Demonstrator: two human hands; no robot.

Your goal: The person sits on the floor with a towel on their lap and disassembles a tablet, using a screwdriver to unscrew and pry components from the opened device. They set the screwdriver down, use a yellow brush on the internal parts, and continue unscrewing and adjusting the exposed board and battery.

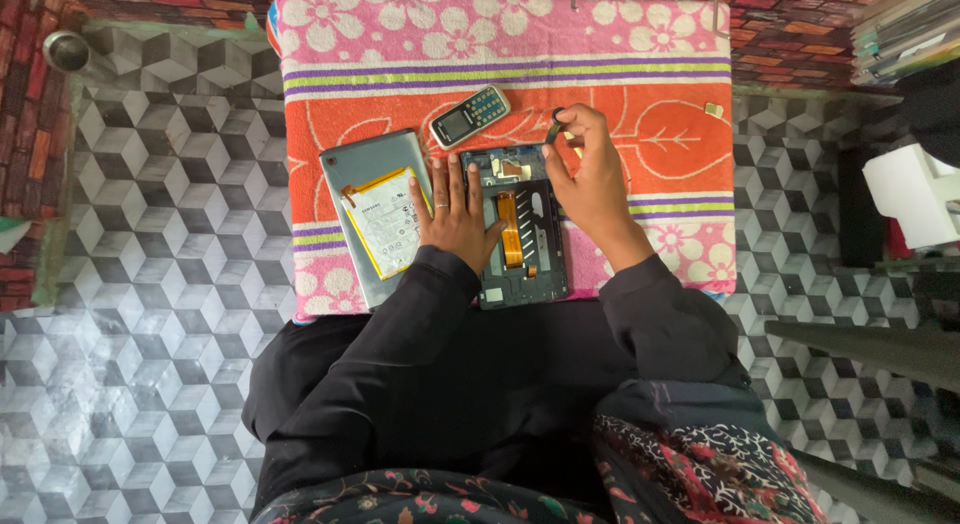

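Nearest, opened tablet frame [525, 234] at tabletop [680, 134] front edge, pinned under flat, open left hand [455, 214]. Right hand [590, 169] pinching small dark part [555, 122] above frame's far end. Leftward, grey back cover [350, 169] bearing battery [388, 222]; beyond, keypad phone [470, 116].

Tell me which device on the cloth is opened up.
The dark tablet body under the left hand, its orange ribbon cable exposed. The small keypad phone is closed.

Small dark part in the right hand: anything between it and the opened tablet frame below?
Nothing visible. The right hand pinches the small dark part just above the opened tablet frame's top right corner. The left hand lies flat on the frame's left edge, off to the side.
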